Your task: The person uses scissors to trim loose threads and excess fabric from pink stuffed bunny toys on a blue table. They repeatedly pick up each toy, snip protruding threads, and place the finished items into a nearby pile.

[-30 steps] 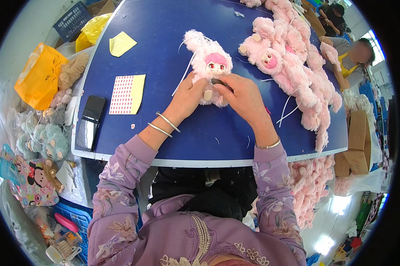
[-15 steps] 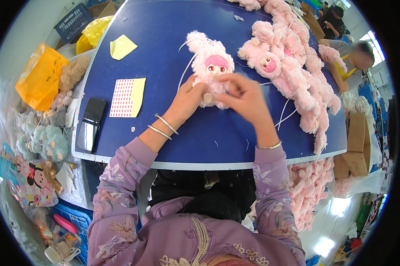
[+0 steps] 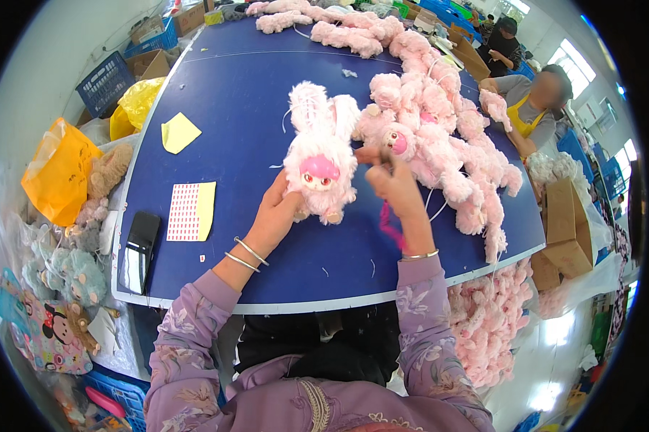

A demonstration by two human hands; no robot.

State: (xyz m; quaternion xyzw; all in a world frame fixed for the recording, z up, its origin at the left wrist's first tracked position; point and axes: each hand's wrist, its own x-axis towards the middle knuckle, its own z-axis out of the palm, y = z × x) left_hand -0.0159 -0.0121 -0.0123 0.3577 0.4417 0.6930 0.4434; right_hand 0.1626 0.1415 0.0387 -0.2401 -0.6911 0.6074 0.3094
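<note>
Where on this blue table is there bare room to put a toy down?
Bare: the far middle of the blue table, beyond the yellow paper, and the near edge between the forearms. Crowded: the right side, heaped with pink plush toys.

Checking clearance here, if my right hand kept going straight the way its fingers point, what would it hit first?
Probably the pile of pink plush toys right past the right hand; its fingertips seem almost against the nearest one, though depth is unclear.

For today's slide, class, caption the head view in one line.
Left hand holds a pink plush bunny on a blue table; right hand raised beside it.
</note>
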